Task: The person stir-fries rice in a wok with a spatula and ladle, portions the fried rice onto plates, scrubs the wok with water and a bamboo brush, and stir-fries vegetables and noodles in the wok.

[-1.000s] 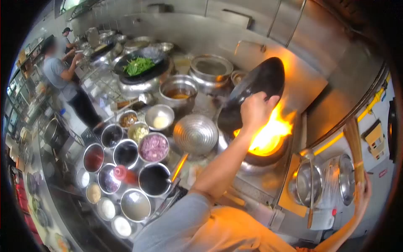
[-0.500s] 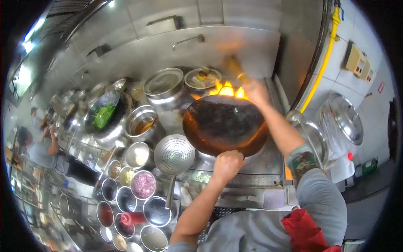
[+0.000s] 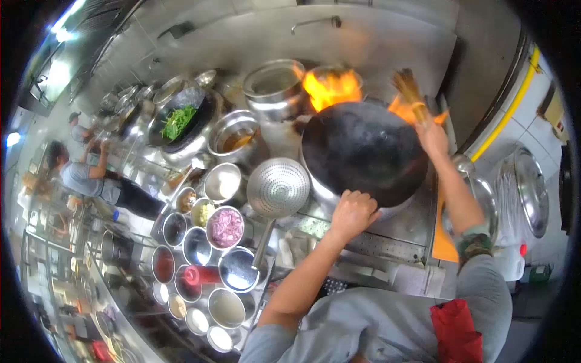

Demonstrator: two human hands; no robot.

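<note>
A dark wok (image 3: 363, 158) sits on the burner, with nothing visible in its bowl. My left hand (image 3: 354, 215) is closed on the wok's near edge; whether it grips the rim or a handle there is hidden. In my closed right hand (image 3: 432, 138) is a bamboo wok brush (image 3: 409, 91), its bristles pointing up beyond the wok's far right side. Tall orange flames (image 3: 331, 89) rise behind the wok, and smaller ones burn around the brush. A perforated strainer (image 3: 278, 186) with a long handle rests just left of the wok.
Left of the strainer stand several bowls, including one of chopped purple onion (image 3: 225, 228) and one under a red bottle (image 3: 200, 274). Farther back are a pot (image 3: 272, 85) and a wok with green leaves (image 3: 179, 122). Another person (image 3: 91, 175) works at far left.
The view has shifted, so the scene sits farther right and lower-left details show more. Flames behind the wok have grown. The brush has swung right, away from the wok's back; my left hand keeps its hold.
</note>
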